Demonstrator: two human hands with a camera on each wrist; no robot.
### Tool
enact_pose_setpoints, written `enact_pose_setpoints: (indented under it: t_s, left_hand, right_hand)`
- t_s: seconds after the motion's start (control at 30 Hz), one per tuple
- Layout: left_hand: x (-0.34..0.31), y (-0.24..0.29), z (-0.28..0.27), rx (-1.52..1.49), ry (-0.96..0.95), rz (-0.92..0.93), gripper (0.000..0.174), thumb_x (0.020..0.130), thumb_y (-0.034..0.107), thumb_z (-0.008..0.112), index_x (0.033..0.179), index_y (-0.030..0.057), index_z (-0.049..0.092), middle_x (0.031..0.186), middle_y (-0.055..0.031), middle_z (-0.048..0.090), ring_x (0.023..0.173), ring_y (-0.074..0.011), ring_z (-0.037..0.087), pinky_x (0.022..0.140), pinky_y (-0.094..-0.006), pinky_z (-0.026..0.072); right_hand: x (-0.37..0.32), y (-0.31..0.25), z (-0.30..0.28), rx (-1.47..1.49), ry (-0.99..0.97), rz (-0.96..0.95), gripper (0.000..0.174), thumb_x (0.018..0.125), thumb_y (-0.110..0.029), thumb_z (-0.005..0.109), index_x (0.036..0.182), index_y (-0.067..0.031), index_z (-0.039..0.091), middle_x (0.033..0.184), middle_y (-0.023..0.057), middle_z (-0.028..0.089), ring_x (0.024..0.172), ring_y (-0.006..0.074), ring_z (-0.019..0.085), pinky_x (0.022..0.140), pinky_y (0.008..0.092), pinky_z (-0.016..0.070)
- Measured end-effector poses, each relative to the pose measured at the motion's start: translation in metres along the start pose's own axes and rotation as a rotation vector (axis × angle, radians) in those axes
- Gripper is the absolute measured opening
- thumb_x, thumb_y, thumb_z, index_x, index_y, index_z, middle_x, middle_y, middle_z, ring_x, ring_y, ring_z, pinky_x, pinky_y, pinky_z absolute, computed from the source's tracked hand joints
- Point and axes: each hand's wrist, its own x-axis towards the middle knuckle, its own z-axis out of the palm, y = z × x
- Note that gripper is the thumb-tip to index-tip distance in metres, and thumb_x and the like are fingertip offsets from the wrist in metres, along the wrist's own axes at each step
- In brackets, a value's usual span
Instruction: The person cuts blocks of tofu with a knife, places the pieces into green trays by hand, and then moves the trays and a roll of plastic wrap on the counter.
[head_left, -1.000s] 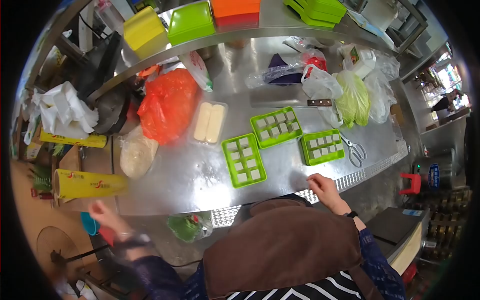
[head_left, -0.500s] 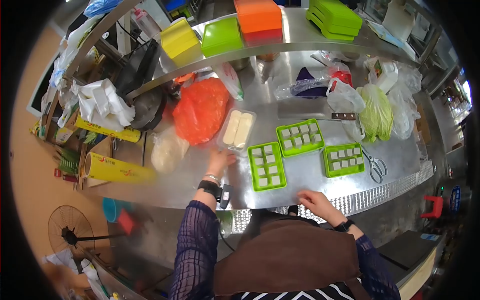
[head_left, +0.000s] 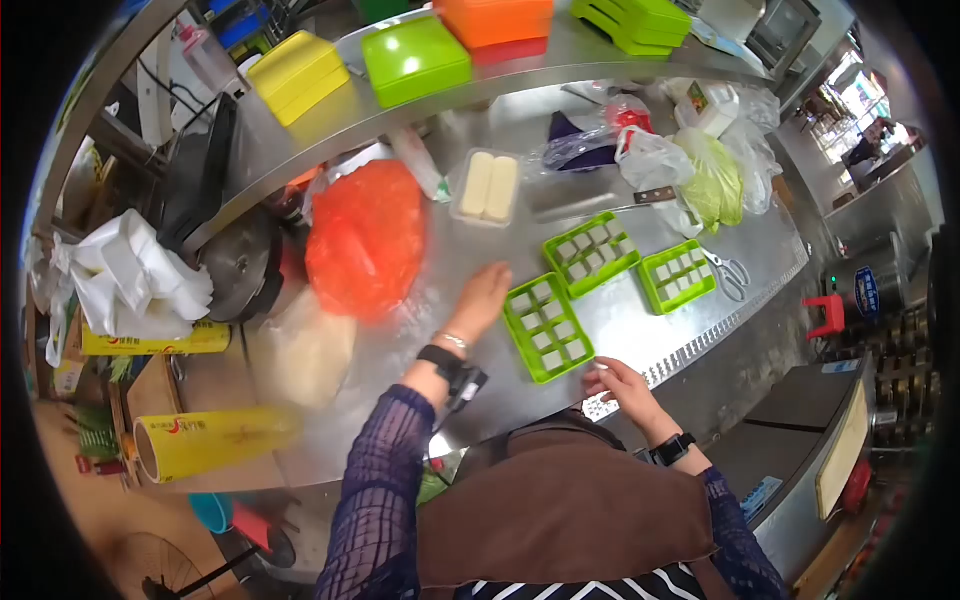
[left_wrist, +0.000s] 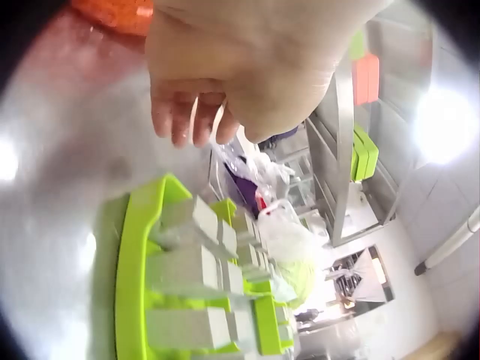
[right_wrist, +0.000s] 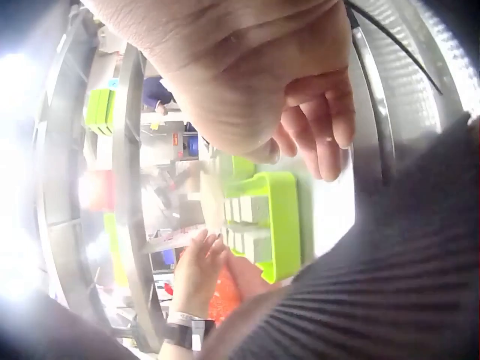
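My left hand (head_left: 482, 298) is over the steel table, just left of the nearest green tray (head_left: 514, 318). Its fingers hang relaxed with nothing between them. Beside that tray's near right corner is my right hand (head_left: 622, 388), its fingers loosely bent around nothing. Pale cubes (head_left: 552, 360) stand in two rows in the tray. A second green tray (head_left: 553, 262) adjoins it behind, and a third (head_left: 655, 300) sits to the right, both with similar cubes. Beyond my left hand lies a clear plastic pack (head_left: 490, 190) with two long pale rolls.
An orange bag (head_left: 365, 240) and a clear bag with pale contents (head_left: 310, 350) lie left. Scissors (head_left: 732, 272), a cleaver (head_left: 655, 196) and bagged cabbage (head_left: 712, 180) are at right. A raised shelf (head_left: 330, 125) with coloured boxes crosses the back. A yellow film roll (head_left: 190, 445) lies front left.
My left hand came in from the far left to beside the trays. The pack of pale rolls has shifted towards the back. My right hand is closer to the nearest tray's corner.
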Motion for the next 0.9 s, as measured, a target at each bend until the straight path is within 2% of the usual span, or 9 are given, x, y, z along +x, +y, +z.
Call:
enact_pose_setpoints:
  t_s: [0.1, 0.13, 0.27, 0.4, 0.6, 0.67, 0.73, 0.8, 0.9]
  left_hand:
    - [-0.01, -0.011, 0.0, -0.06, -0.072, -0.088, 0.048, 0.11, 0.039, 0.043, 0.131, -0.0008, 0.062, 0.13, -0.0261, 0.066, 0.124, -0.0445, 0.06, 0.106, -0.0487, 0.0474]
    - [-0.023, -0.009, 0.0, -0.064, -0.073, -0.087, 0.05, 0.111, 0.04, 0.041, 0.132, -0.0009, 0.061, 0.131, -0.0261, 0.066, 0.124, -0.0447, 0.06, 0.106, -0.0487, 0.0473]
    - [-0.076, -0.009, -0.024, -0.075, -0.051, -0.085, 0.046, 0.11, 0.034, 0.048, 0.134, -0.0027, 0.058, 0.129, -0.0268, 0.067, 0.12, -0.0422, 0.064, 0.102, -0.0467, 0.0506]
    - [-0.136, 0.001, -0.055, -0.121, -0.012, -0.206, 0.044, 0.108, 0.028, 0.055, 0.139, -0.0035, 0.053, 0.125, -0.0266, 0.068, 0.114, -0.037, 0.069, 0.096, -0.0432, 0.0545]
    - [-0.193, -0.004, -0.054, -0.209, 0.11, -0.416, 0.051, 0.108, 0.028, 0.054, 0.147, -0.0028, 0.043, 0.128, -0.0266, 0.065, 0.117, -0.0364, 0.067, 0.099, -0.0431, 0.0535]
    - [-0.21, -0.035, -0.036, -0.005, 0.21, -0.273, 0.049, 0.107, 0.032, 0.058, 0.143, 0.0002, 0.049, 0.122, -0.0189, 0.067, 0.104, -0.0305, 0.069, 0.09, -0.0413, 0.0552]
    - [-0.228, 0.015, -0.088, -0.057, 0.25, -0.25, 0.039, 0.102, 0.024, 0.065, 0.135, 0.0047, 0.059, 0.133, -0.0189, 0.061, 0.123, -0.0356, 0.061, 0.103, -0.0449, 0.0505]
    - [-0.248, 0.057, -0.152, 0.252, 0.459, -0.057, 0.035, 0.095, 0.014, 0.071, 0.128, 0.0044, 0.065, 0.134, -0.019, 0.061, 0.126, -0.0374, 0.06, 0.106, -0.0448, 0.0494]
    - [-0.278, 0.108, -0.263, 0.796, 0.818, 0.151, 0.034, 0.088, 0.006, 0.072, 0.121, 0.003, 0.068, 0.126, -0.0179, 0.066, 0.128, -0.0374, 0.059, 0.109, -0.0487, 0.0471]
  right_hand:
    - [0.001, -0.006, 0.04, 0.385, 0.176, 0.069, 0.052, 0.11, -0.024, 0.052, 0.156, -0.0013, 0.042, 0.133, 0.0156, 0.066, 0.108, 0.0195, 0.071, 0.086, 0.0283, 0.0557]
    - [-0.001, -0.006, 0.046, 0.39, 0.197, 0.058, 0.056, 0.11, -0.026, 0.053, 0.159, -0.0027, 0.039, 0.137, 0.0153, 0.064, 0.116, 0.0196, 0.067, 0.091, 0.0291, 0.0544]
    - [0.011, 0.003, 0.053, 0.405, 0.196, 0.019, 0.054, 0.111, -0.026, 0.053, 0.157, -0.0022, 0.041, 0.136, 0.0124, 0.062, 0.117, 0.0207, 0.065, 0.093, 0.0322, 0.0552]
    - [0.031, -0.02, 0.07, 0.314, 0.093, -0.052, 0.045, 0.11, -0.031, 0.054, 0.145, -0.0031, 0.057, 0.131, 0.0095, 0.066, 0.115, 0.018, 0.064, 0.092, 0.0292, 0.0524]
    - [0.079, -0.036, 0.075, 0.01, -0.065, -0.148, 0.055, 0.108, -0.047, 0.053, 0.142, -0.0032, 0.06, 0.127, 0.0074, 0.067, 0.113, 0.016, 0.062, 0.095, 0.0333, 0.0521]
    - [0.09, -0.025, 0.061, -0.017, -0.079, -0.199, 0.061, 0.104, -0.055, 0.055, 0.14, -0.0055, 0.061, 0.132, 0.0084, 0.066, 0.12, 0.0211, 0.063, 0.097, 0.0385, 0.0517]
    - [0.097, -0.022, 0.051, -0.065, -0.019, -0.212, 0.062, 0.103, -0.057, 0.056, 0.138, -0.0066, 0.062, 0.134, 0.0075, 0.067, 0.116, 0.0208, 0.065, 0.094, 0.0366, 0.0519]
    - [0.071, -0.035, 0.046, -0.16, 0.016, -0.317, 0.049, 0.107, -0.046, 0.055, 0.136, -0.0083, 0.064, 0.128, 0.0053, 0.07, 0.105, 0.0152, 0.067, 0.085, 0.0294, 0.0495]
    - [0.049, -0.026, 0.027, -0.267, 0.046, -0.389, 0.039, 0.111, -0.035, 0.05, 0.134, -0.0063, 0.064, 0.122, 0.0056, 0.071, 0.098, 0.0122, 0.066, 0.08, 0.0277, 0.0481]
